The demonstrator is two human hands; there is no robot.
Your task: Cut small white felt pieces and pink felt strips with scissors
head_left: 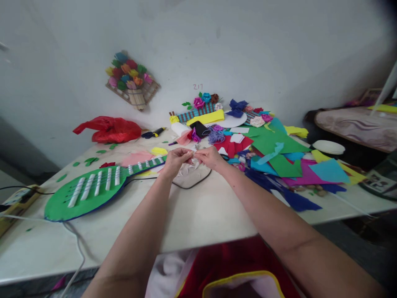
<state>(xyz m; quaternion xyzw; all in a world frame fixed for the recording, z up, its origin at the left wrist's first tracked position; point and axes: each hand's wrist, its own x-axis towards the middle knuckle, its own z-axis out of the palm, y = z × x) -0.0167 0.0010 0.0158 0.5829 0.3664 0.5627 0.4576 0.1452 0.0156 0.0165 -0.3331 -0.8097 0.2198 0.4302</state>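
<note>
Nearest you, at 6 o'clock, is a red cloth (229, 265) with yellow edging, below the front edge of the desk (211, 219). Take your fingertips as the clock's centre: there your left hand (176, 161) and right hand (210, 157) meet, pinching a small pale piece (194, 152) between the fingers of both. The fingers are narrow, almost tip to tip; the piece is too small to make out further. Just under your hands lie cream-coloured scraps (187, 169), with a dark cord (190, 188) curving around them at 6 o'clock.

The one writing you can read is "217" (197, 87), at 12 o'clock on the wall (263, 49); the markings on the green container (383, 178) at 3 o'clock are too blurred.

For moving, you have the pale surface between your forearms, down to the front edge. Between 8 and 9 o'clock a green guitar-shaped piece (89, 194) reaches close to your left wrist; at 3 o'clock coloured sheets (276, 140) crowd the desk. Paper flowers (206, 98) stand at 12.

Both forearms stretch forward from below and converge, wrists above the surface, palms turned down.
</note>
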